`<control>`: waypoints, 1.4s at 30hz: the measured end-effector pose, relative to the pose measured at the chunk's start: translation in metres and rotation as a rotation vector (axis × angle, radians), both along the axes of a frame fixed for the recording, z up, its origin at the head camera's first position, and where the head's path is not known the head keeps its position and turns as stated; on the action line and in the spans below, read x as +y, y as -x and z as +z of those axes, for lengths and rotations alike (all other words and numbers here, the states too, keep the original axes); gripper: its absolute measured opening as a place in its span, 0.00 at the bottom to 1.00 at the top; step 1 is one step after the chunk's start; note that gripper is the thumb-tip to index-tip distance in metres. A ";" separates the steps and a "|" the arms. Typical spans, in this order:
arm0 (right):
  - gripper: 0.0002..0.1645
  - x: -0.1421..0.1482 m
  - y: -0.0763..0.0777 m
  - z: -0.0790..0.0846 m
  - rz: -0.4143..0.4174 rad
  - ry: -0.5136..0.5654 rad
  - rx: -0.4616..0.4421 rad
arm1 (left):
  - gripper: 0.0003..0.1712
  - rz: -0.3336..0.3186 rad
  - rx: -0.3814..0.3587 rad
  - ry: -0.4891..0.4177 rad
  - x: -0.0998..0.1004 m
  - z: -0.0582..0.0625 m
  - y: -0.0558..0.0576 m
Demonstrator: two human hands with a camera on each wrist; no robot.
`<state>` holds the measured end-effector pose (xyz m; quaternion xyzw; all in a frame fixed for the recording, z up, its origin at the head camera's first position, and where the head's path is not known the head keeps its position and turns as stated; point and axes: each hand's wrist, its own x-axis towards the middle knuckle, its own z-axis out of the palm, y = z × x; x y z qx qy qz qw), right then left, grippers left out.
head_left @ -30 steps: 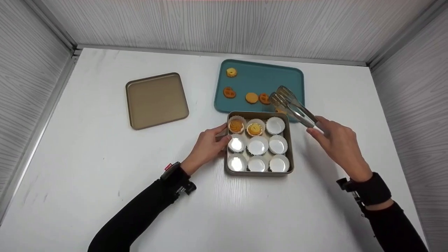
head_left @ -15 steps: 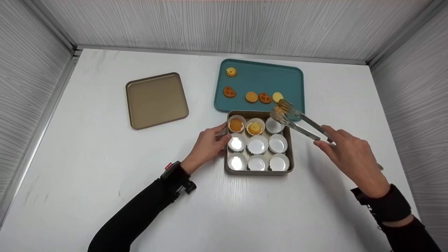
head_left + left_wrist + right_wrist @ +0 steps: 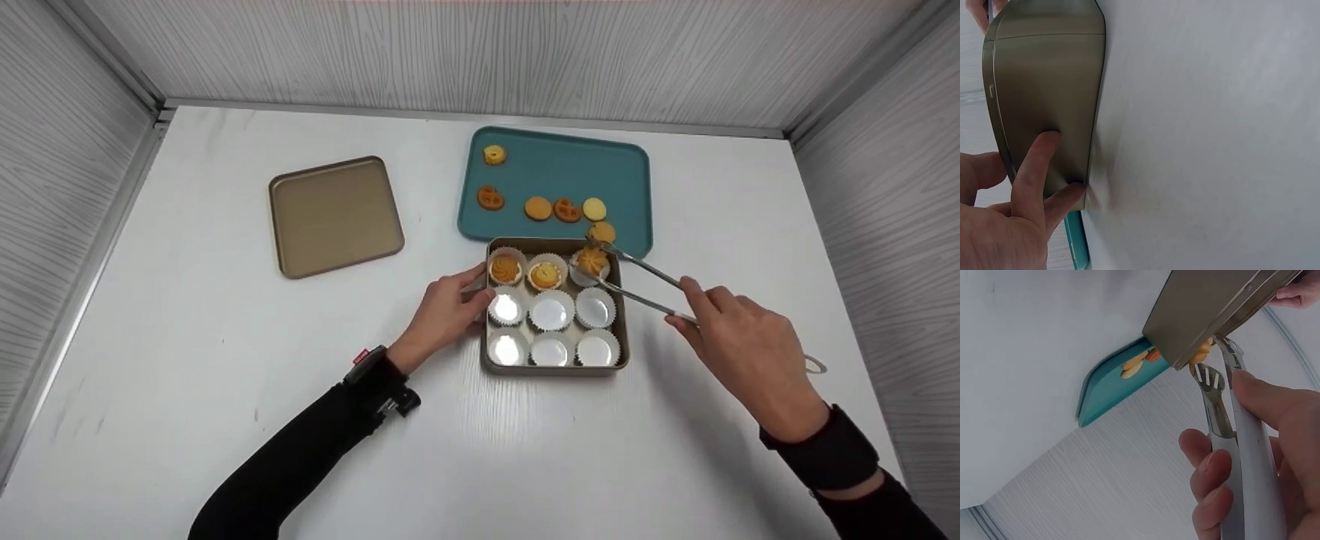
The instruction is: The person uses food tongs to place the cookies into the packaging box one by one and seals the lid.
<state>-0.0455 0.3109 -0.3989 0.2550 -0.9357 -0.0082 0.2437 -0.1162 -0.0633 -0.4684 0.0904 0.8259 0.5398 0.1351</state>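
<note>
My left hand (image 3: 448, 311) holds the left wall of a square metal tin (image 3: 556, 370), its thumb at the rim and fingers on the outside. My right hand (image 3: 750, 349) grips metal tongs (image 3: 646, 301) with pale handles, seen close in the right wrist view. The tongs' ends straddle a star-shaped piped cookie (image 3: 592, 261) at the tin's far-right paper cup; I cannot tell whether they touch it. A swirled cookie (image 3: 505, 268) and a yellow-topped cookie (image 3: 546, 275) sit in the other far-row cups. The nearer paper cups (image 3: 551, 310) hold nothing.
Behind the tin lies a teal tray (image 3: 559, 169) with several cookies, among them pretzel shapes (image 3: 491, 198) and a round one (image 3: 538, 208). A bare gold-brown tray or lid (image 3: 337, 217) lies to the left. Panel walls (image 3: 480, 56) enclose the white table (image 3: 225, 360).
The tongs went from the teal tray toward me with the star-shaped cookie, down to the far-right cup, and their arms have spread. My left hand and the tin stay put.
</note>
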 end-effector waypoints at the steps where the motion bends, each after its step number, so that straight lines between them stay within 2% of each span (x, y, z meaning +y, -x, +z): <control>1: 0.31 -0.001 0.000 0.000 0.001 -0.010 0.005 | 0.31 0.000 0.004 0.007 0.000 0.000 0.000; 9: 0.31 -0.007 0.002 0.001 0.004 -0.053 0.011 | 0.31 -0.006 0.018 0.028 0.000 -0.002 0.000; 20: 0.32 -0.009 0.006 -0.001 0.005 -0.049 0.039 | 0.31 -0.005 0.019 0.024 0.000 0.000 0.000; 23: 0.31 -0.009 0.006 -0.001 -0.010 -0.027 0.004 | 0.31 -0.004 0.018 0.016 0.000 0.000 0.000; 27: 0.32 -0.007 0.009 -0.003 -0.037 0.046 -0.097 | 0.32 -0.002 0.015 0.004 0.000 0.000 0.000; 31: 0.33 -0.005 0.020 -0.007 -0.037 0.136 -0.155 | 0.32 0.002 0.011 -0.007 0.000 -0.002 -0.001; 37: 0.27 -0.002 0.047 -0.012 -0.061 0.288 -0.204 | 0.32 0.011 -0.009 -0.013 0.001 -0.003 -0.002; 42: 0.26 0.000 0.072 -0.012 -0.125 0.303 -0.254 | 0.31 0.029 -0.008 -0.025 0.001 -0.004 -0.001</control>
